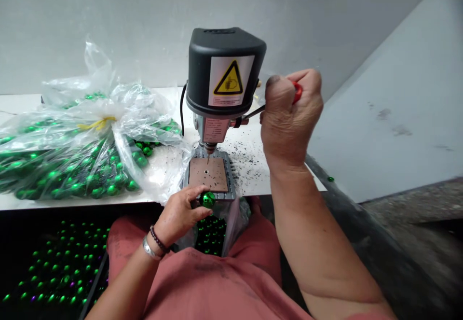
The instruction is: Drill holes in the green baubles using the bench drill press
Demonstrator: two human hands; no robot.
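Note:
A shiny green ball [208, 199] is pinched between the thumb and fingers of my left hand [184, 209], just in front of the drill press base. My right hand [291, 117] is wrapped round the red-knobbed lever [297, 92] on the right side of the bench drill press [226, 74]. Below the press head, a thin drill bit [208, 159] points down, apart from the brown square plate [208, 174]. That plate has a small hole near its middle and lies on the grey metal base [230, 195].
Knotted clear plastic bags [123, 141] of green balls cover the left of the white table [159, 195]. Dark shavings [246, 165] lie around the base. Many green balls [61, 267] sit low at left; more balls [210, 235] lie between my legs. Walls stand behind and at right.

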